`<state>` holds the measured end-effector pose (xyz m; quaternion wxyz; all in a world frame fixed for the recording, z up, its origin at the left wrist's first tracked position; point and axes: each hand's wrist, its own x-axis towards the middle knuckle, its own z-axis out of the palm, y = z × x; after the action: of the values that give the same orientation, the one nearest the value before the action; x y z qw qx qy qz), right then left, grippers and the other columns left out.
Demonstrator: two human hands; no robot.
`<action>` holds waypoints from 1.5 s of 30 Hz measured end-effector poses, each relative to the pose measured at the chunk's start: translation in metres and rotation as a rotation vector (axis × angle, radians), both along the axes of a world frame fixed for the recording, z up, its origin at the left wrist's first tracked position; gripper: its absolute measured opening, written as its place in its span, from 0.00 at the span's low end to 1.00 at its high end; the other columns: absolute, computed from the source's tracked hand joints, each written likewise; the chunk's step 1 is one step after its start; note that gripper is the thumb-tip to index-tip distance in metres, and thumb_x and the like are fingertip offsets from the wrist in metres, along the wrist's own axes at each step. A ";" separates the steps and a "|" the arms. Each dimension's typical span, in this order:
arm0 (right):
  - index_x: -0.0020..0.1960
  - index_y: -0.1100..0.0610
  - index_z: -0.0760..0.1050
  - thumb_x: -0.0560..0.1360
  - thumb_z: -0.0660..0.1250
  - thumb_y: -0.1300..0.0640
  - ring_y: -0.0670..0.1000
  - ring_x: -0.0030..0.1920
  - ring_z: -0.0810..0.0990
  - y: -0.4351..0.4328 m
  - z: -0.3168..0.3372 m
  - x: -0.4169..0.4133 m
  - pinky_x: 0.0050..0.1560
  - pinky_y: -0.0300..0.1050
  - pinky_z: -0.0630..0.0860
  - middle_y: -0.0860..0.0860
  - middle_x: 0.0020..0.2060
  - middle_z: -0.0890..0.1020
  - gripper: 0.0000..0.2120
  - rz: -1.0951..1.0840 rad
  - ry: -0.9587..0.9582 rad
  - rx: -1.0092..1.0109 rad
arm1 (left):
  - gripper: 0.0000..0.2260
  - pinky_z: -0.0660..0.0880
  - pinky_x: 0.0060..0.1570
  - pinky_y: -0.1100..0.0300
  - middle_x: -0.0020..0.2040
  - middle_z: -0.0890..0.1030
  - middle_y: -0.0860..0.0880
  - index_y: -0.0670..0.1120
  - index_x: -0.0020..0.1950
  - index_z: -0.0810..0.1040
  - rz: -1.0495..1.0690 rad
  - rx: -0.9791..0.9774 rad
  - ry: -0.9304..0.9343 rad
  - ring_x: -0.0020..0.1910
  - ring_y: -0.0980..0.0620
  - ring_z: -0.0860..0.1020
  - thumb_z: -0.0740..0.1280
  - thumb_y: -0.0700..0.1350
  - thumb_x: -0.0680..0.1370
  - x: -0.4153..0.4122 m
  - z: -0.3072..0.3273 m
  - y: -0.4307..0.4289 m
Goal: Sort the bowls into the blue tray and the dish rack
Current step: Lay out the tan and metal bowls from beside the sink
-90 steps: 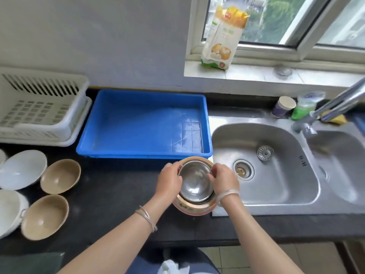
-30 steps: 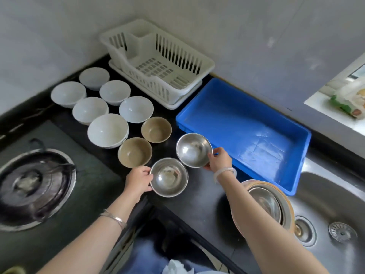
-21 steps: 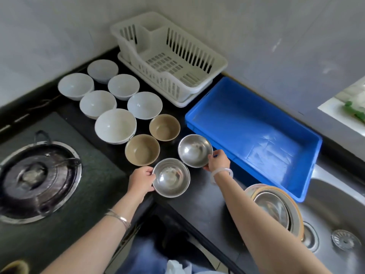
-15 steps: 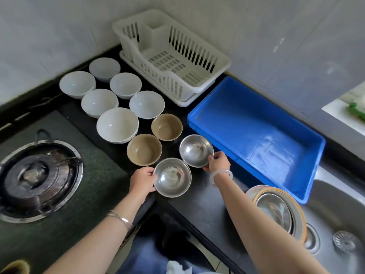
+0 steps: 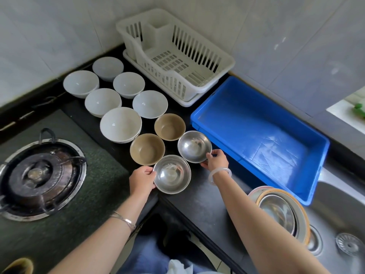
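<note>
Two small steel bowls rest on the black counter. My left hand (image 5: pixel 142 180) grips the rim of the near steel bowl (image 5: pixel 171 174); my right hand (image 5: pixel 215 160) grips the rim of the far steel bowl (image 5: pixel 194 146). Two tan bowls (image 5: pixel 147 149) (image 5: pixel 169 126) sit just behind them, and several white bowls (image 5: pixel 120 124) stand further left. The blue tray (image 5: pixel 258 135) lies empty to the right, the white dish rack (image 5: pixel 173 56) empty at the back. A stack of larger steel bowls with an orange-rimmed one (image 5: pixel 280 210) sits by the sink.
A gas burner (image 5: pixel 37 175) takes up the left of the counter. The steel sink (image 5: pixel 339 224) with its drain is at the lower right. A tiled wall runs behind rack and tray. The counter's front edge runs just below my hands.
Three seconds ago both hands were at the bowl stack by the sink; since then they have set two steel bowls down next to the tan ones. Over the last second the hands barely moved.
</note>
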<state>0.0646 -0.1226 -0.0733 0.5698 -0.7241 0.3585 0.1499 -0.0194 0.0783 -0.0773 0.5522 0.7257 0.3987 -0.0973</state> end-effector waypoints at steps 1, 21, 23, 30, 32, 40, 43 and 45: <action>0.53 0.55 0.70 0.78 0.62 0.60 0.49 0.40 0.79 0.000 0.000 0.000 0.30 0.37 0.78 0.52 0.42 0.76 0.04 0.002 0.001 0.001 | 0.05 0.79 0.39 0.57 0.39 0.79 0.49 0.46 0.43 0.77 -0.001 0.001 -0.004 0.34 0.54 0.78 0.66 0.37 0.74 -0.001 0.000 0.000; 0.56 0.54 0.75 0.78 0.59 0.55 0.50 0.46 0.82 -0.045 0.032 -0.044 0.49 0.45 0.78 0.50 0.52 0.80 0.09 0.250 -0.169 -0.098 | 0.14 0.75 0.50 0.56 0.60 0.80 0.48 0.46 0.62 0.75 -0.375 0.425 -0.082 0.57 0.47 0.77 0.61 0.41 0.78 -0.009 0.045 -0.013; 0.51 0.52 0.76 0.78 0.60 0.56 0.50 0.44 0.82 -0.062 0.041 -0.055 0.49 0.45 0.78 0.51 0.49 0.82 0.07 0.264 -0.203 -0.121 | 0.13 0.74 0.53 0.56 0.60 0.80 0.49 0.47 0.62 0.76 -0.444 0.420 -0.126 0.57 0.48 0.78 0.61 0.41 0.77 0.000 0.053 -0.031; 0.47 0.54 0.78 0.77 0.63 0.59 0.52 0.41 0.81 -0.148 0.057 -0.114 0.45 0.44 0.75 0.52 0.42 0.83 0.06 0.136 -0.209 -0.409 | 0.11 0.71 0.47 0.61 0.55 0.82 0.50 0.47 0.58 0.77 -0.826 0.362 -0.261 0.52 0.50 0.78 0.62 0.42 0.78 0.010 0.062 -0.131; 0.47 0.55 0.80 0.75 0.64 0.59 0.54 0.44 0.80 -0.169 0.056 -0.134 0.45 0.43 0.70 0.53 0.42 0.84 0.06 0.086 -0.148 -0.567 | 0.11 0.72 0.48 0.60 0.55 0.82 0.50 0.47 0.58 0.78 -0.936 0.380 -0.306 0.53 0.50 0.79 0.62 0.44 0.78 0.005 0.064 -0.163; 0.48 0.58 0.76 0.71 0.69 0.57 0.59 0.48 0.78 -0.201 0.039 -0.189 0.44 0.47 0.70 0.57 0.46 0.80 0.07 -0.072 0.016 -0.756 | 0.16 0.72 0.49 0.58 0.56 0.79 0.48 0.48 0.64 0.73 -1.209 0.308 -0.349 0.55 0.48 0.77 0.66 0.45 0.76 -0.015 0.058 -0.246; 0.52 0.58 0.70 0.68 0.73 0.56 0.59 0.51 0.74 -0.197 0.034 -0.192 0.45 0.48 0.70 0.57 0.50 0.74 0.17 -0.073 0.050 -0.784 | 0.21 0.69 0.48 0.60 0.59 0.77 0.48 0.52 0.67 0.68 -1.239 0.271 -0.327 0.57 0.48 0.76 0.66 0.42 0.75 -0.017 0.049 -0.254; 0.54 0.57 0.67 0.67 0.74 0.53 0.58 0.52 0.72 -0.194 0.033 -0.192 0.42 0.47 0.70 0.55 0.51 0.72 0.21 -0.086 0.083 -0.803 | 0.22 0.71 0.48 0.59 0.59 0.77 0.49 0.53 0.67 0.67 -1.251 0.273 -0.314 0.56 0.48 0.77 0.66 0.40 0.75 -0.016 0.044 -0.256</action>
<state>-0.1276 -0.3167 -0.0408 0.2327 -0.8668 0.4411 0.0033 -0.0355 -0.1774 -0.0333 0.3461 0.8897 -0.1747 -0.2412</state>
